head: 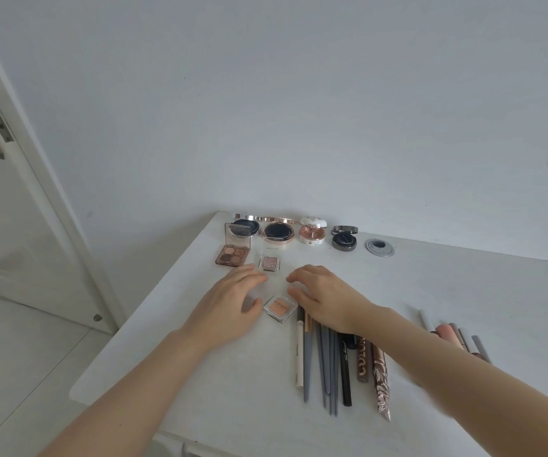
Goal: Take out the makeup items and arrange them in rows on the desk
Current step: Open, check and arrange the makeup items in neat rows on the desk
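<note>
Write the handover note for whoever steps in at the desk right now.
Left hand: open, empty, palm down on the desk.
Right hand: open, empty, fingers curled, just right of the peach single-pan compact that lies between the hands.
Done: four open round compacts in a back row by the wall; four-pan eyeshadow palette and glitter single-pan compact open in front; pencils and pens laid side by side; tubes at right.
Left: the peach compact sits askew; line it up with the glitter one. No bag or pouch is in view.
</note>
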